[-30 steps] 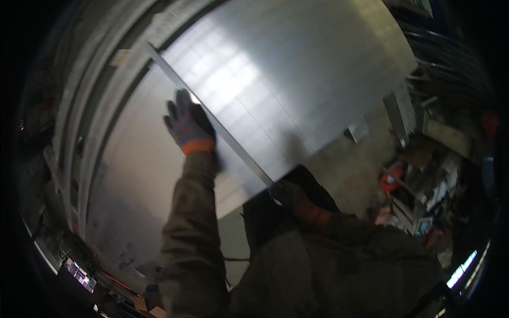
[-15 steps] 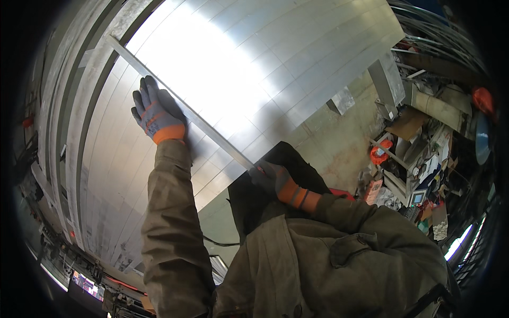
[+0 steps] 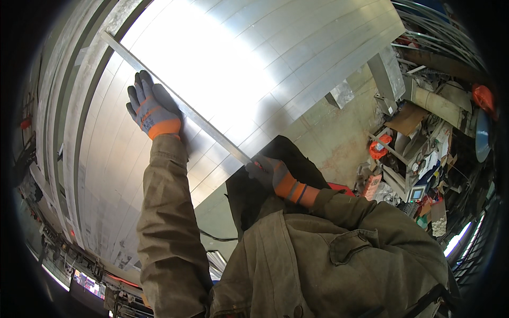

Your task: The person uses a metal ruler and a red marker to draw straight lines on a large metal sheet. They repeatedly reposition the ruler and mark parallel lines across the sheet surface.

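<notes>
A long thin flat metal bar lies slantwise across a shiny metal surface marked with thin parallel lines. Its far end meets the metal rails at the upper left. My left hand, in a grey and orange work glove, rests flat beside the bar with its fingers stretched out and the thumb side close against it. At the surface's near edge, my right hand wears a matching glove. Its fingers are closed on the bar's near end, which the glove partly hides.
Long metal rails run along the left side. Right of the surface stand a grey metal post and a heap of scrap and boxes, with a small screen among them. Bundled metal strips lie at the upper right.
Both hands and the bar appear slightly farther up and left in the picture, along with some shift of the whole view. The left hand stays flat and the right keeps its hold.
</notes>
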Tool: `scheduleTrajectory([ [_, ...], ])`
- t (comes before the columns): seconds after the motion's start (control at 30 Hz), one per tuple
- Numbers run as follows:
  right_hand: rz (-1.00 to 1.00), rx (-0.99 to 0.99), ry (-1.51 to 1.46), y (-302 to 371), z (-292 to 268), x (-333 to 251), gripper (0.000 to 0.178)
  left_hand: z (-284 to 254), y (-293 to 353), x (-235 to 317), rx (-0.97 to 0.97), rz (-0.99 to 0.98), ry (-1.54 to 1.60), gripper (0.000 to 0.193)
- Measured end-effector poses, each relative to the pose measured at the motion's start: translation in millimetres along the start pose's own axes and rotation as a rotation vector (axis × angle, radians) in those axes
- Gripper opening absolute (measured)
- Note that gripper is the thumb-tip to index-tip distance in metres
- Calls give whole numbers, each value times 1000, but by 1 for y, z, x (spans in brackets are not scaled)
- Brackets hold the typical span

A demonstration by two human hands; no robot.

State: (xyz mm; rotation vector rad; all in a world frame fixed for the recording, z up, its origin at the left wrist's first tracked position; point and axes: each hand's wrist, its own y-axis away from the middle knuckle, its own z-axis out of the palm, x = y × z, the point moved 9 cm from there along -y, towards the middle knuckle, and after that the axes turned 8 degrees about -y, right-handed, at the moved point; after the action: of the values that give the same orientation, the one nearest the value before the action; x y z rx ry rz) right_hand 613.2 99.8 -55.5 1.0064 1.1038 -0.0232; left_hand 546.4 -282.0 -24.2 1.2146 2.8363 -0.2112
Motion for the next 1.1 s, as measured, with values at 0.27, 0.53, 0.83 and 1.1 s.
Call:
scheduleTrajectory([
  [0.27, -47, 22, 0, 0, -2, 1, 41, 3, 1, -2, 17, -2, 6, 83],
  [0.53, -38, 1, 19, -2, -2, 4, 40, -3, 0, 2, 46, 8, 32, 63],
  [0.83, -27, -15, 13, -2, -2, 0, 31, -12, -12, -2, 2, 123, 120, 73],
  [1.1, -50, -9, 56, -1, -4, -8, 30, -31, -41, -3, -589, 246, -78, 135],
])
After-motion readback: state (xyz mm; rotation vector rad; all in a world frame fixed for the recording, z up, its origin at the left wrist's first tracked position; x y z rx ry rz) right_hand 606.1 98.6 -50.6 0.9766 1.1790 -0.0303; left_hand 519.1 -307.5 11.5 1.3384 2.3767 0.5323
